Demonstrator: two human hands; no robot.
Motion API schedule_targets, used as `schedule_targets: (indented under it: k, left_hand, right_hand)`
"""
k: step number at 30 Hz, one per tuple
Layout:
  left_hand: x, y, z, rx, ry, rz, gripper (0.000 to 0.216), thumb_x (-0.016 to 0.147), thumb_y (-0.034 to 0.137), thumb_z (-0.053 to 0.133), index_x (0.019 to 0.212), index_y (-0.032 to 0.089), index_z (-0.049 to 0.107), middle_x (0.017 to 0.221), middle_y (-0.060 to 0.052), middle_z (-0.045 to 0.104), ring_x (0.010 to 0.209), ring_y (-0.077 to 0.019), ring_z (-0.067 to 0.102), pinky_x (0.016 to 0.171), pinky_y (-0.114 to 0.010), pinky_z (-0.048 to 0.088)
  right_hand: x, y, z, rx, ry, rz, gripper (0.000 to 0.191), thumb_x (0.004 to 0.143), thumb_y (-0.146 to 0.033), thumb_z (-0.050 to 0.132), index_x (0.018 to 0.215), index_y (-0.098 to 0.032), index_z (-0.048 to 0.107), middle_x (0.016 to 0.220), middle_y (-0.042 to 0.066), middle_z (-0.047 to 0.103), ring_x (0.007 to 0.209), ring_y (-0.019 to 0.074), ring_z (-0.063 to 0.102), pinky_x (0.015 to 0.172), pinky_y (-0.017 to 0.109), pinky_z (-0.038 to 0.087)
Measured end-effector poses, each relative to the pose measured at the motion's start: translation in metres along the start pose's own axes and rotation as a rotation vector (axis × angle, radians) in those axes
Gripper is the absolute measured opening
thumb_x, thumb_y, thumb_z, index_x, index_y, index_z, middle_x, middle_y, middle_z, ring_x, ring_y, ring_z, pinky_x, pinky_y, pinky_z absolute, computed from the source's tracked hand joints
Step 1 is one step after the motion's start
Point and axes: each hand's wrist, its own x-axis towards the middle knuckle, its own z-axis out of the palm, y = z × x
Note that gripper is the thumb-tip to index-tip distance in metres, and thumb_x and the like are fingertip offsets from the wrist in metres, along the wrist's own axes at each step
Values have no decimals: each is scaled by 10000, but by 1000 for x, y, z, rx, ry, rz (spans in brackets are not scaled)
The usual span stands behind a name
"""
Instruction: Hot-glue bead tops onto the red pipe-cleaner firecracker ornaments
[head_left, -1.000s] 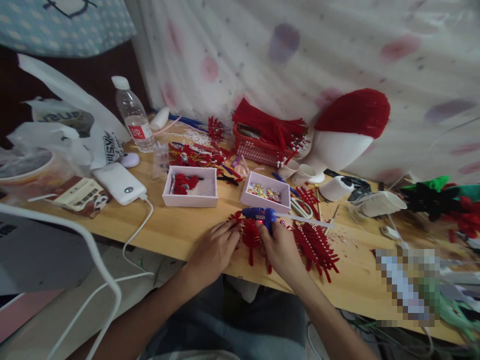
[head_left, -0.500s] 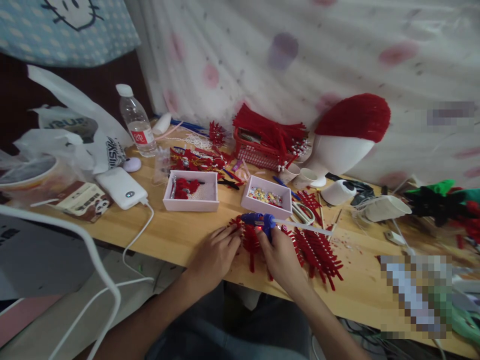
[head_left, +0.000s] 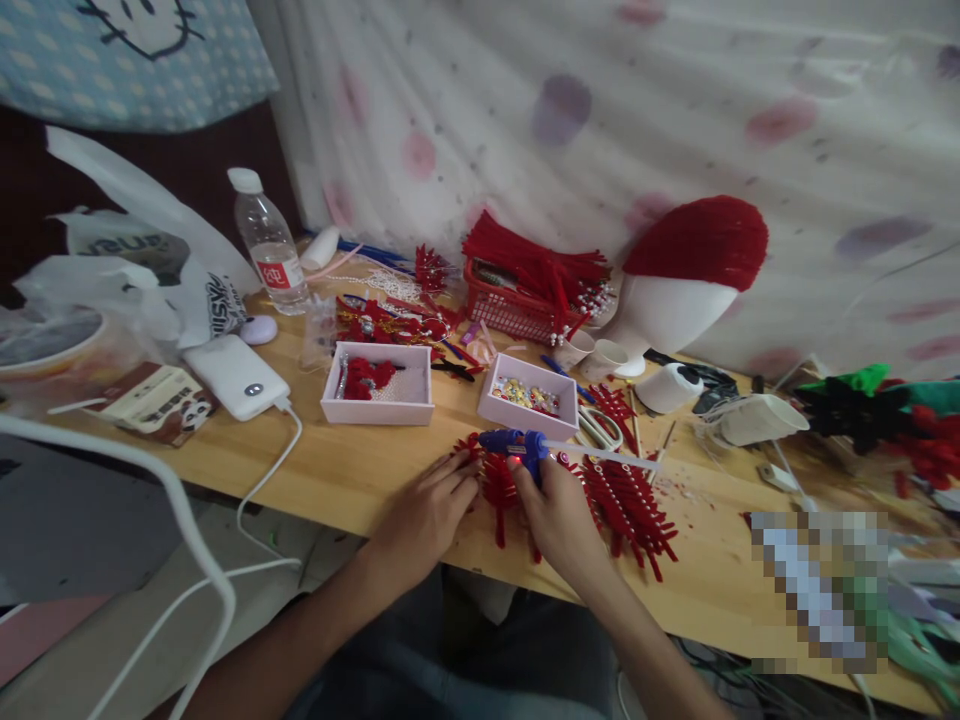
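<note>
My right hand (head_left: 559, 510) is wrapped round a blue glue gun (head_left: 514, 443) with a lit red light and a long clear glue stick (head_left: 600, 454) out of its back. The nozzle points left, over a red fuzzy chenille piece (head_left: 468, 446). My left hand (head_left: 435, 500) has its fingertips closed on that piece at the nozzle; the exact grip is partly hidden. Under and beside my right hand lie more red chenille strips (head_left: 630, 505) set with rows of white beads.
Behind the hands stand a white box with red pieces (head_left: 377, 412) and a white box of beads (head_left: 525, 418). Farther back are a red basket (head_left: 510, 308), paper cups (head_left: 606, 358) and a white head form (head_left: 667, 310). A power bank (head_left: 236, 378) and water bottle (head_left: 274, 262) stand left.
The view has shifted slightly. Both hands and the glue gun hold nearly the same position over the red chenille piece.
</note>
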Motion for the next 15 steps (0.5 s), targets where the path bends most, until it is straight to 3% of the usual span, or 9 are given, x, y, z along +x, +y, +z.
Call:
schedule_targets:
  k: [15]
  left_hand:
    - [-1,-1,3,-31,18,2,268,957,83,478,1168,122,640,1314,-129,658,1355,-257,501,1135,-454,451]
  right_hand:
    - [-3,-2,-2,-25,2,3,337,889,-506,420,675,-245,423,607,25,541,575,174,496,528,275,270]
